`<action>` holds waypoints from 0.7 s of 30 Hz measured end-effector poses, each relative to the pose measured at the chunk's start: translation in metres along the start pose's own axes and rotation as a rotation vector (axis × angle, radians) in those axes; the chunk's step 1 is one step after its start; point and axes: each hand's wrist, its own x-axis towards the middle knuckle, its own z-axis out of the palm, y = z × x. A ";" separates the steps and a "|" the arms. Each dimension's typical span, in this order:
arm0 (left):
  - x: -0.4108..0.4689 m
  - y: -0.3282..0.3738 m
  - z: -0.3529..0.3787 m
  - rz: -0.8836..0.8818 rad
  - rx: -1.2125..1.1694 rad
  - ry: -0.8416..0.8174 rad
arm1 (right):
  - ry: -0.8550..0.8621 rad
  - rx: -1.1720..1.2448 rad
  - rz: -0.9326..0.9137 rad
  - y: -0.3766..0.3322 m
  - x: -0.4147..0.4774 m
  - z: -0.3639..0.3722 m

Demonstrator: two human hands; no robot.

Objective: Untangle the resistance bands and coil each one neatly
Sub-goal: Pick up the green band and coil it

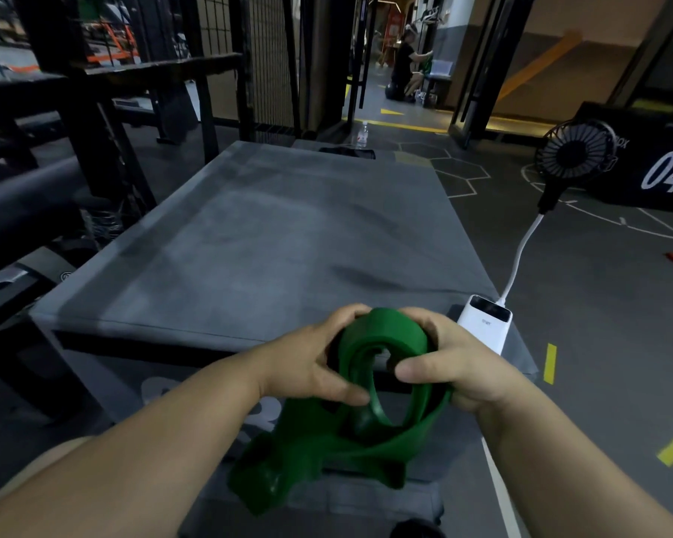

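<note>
A wide green resistance band (381,335) is held in front of me above the near edge of a grey padded platform (272,242). Its upper part is wound into a loose coil between both hands. My left hand (307,363) grips the coil's left side, thumb on the front loop. My right hand (451,366) grips the right side with the thumb pressed across the band. The band's loose remainder hangs down in twisted folds below my hands. Only this one band shows.
A white power bank (484,322) lies on the platform's near right corner, cabled to a small black fan (574,157) standing to the right. Black racks stand at left. A water bottle (362,134) stands beyond the platform. A person crouches far back in the corridor.
</note>
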 end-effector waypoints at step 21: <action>0.009 -0.016 0.001 -0.154 0.049 0.160 | 0.237 0.223 0.009 -0.006 -0.008 -0.005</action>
